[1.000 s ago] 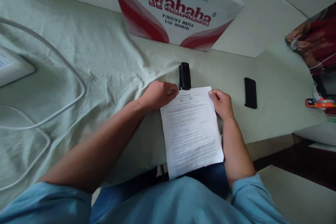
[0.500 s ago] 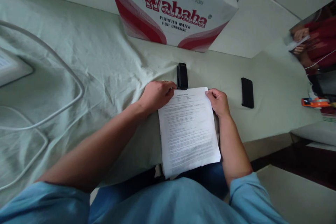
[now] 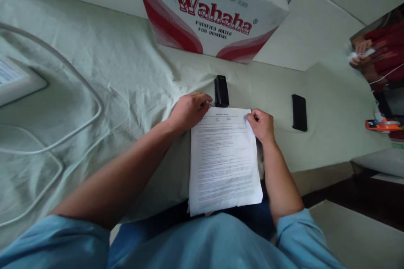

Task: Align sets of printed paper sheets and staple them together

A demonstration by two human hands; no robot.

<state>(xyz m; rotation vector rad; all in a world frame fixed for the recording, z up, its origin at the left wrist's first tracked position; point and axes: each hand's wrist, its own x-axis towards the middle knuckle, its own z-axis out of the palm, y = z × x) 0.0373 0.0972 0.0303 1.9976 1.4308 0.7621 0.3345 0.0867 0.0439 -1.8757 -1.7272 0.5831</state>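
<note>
A stack of printed white paper sheets (image 3: 224, 159) lies on the pale green cloth-covered table (image 3: 126, 84), its near end hanging over the table edge toward my lap. My left hand (image 3: 189, 109) pinches the sheets' top left corner. My right hand (image 3: 261, 125) grips the top right corner, fingers curled over the edge. A black stapler (image 3: 221, 90) stands just beyond the paper's top edge, close to my left fingertips; I cannot tell whether they touch it.
A red and white Wahaha water carton (image 3: 214, 8) stands at the back. A black phone (image 3: 299, 112) lies right of the paper. White cables (image 3: 78, 92) and a white device (image 3: 15, 84) sit at left. Another person's hands (image 3: 360, 52) show at far right, near an orange tape dispenser (image 3: 383, 125).
Both hands have turned the sheets slightly, so the stack now lies straighter. My left fingers have shifted up toward the stapler. The view has swayed a little.
</note>
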